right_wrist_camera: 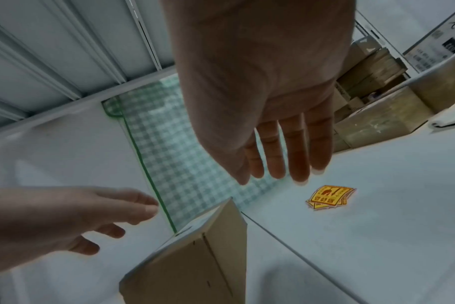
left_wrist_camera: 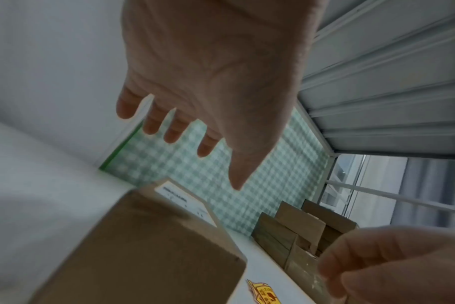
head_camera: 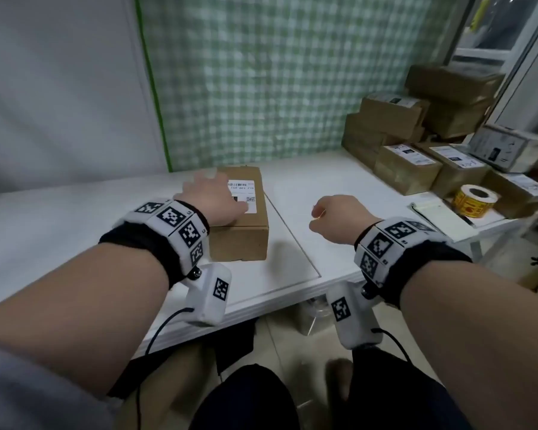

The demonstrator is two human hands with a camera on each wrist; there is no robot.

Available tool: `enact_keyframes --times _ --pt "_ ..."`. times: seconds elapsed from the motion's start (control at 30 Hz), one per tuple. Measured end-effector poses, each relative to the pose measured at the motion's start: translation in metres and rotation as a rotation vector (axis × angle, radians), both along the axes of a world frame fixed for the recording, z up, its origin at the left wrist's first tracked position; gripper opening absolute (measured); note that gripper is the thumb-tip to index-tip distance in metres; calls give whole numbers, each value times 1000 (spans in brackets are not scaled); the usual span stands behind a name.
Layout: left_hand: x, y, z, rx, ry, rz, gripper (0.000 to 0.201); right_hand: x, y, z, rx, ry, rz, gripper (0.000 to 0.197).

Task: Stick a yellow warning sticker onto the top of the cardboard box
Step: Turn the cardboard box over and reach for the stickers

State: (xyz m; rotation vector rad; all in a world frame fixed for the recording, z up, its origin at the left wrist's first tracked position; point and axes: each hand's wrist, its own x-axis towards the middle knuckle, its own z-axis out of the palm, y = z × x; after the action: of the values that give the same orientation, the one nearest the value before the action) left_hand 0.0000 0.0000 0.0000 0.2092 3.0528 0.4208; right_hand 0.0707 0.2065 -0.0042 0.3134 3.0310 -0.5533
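Right grip (right_wrist_camera: 268, 115) fingers apart, empty | yellow sticker (right_wrist_camera: 330, 197) on table just beyond | left grip (head_camera: 213, 197) spread over cardboard box (head_camera: 239, 212)

White shipping label (head_camera: 243, 195) on top of cardboard box (head_camera: 239, 231): barcode, printed line reading roughly "159 A03 210", QR code beneath. Yellow stickers (right_wrist_camera: 330, 197) on table (right_wrist_camera: 377, 226): red pictograms, text not legible. Sticker roll (head_camera: 474, 201), labels on stacked boxes (head_camera: 410, 155): print too small to read.

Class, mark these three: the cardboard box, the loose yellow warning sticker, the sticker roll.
cardboard box (head_camera: 246, 240): head view, near side face.
yellow warning sticker (right_wrist_camera: 330, 196): right wrist view, printed face.
sticker roll (head_camera: 474, 201): head view, outer printed band.
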Motion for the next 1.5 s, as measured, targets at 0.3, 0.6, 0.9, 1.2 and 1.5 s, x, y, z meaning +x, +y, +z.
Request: enact_keyframes --times 0.3,0.6,0.9,1.2,1.5 --pt "-11 30 -33 52 -142 137 107 -53 -7 -33 -175 77 83 29" --pt "-12 42 -36 77 -237 260 120 -76 -21 -47 -438 34 123 30" --pt "15 47 -28 197 -185 306 99 -53 -18 -42 -455 63 204 24" --pt "23 52 -19 246 -227 195 92 -29 22 -32 -438 63 63 33" --pt "6 46 -16 12 -305 156 90 -49 37 -40 -386 -17 4 49"
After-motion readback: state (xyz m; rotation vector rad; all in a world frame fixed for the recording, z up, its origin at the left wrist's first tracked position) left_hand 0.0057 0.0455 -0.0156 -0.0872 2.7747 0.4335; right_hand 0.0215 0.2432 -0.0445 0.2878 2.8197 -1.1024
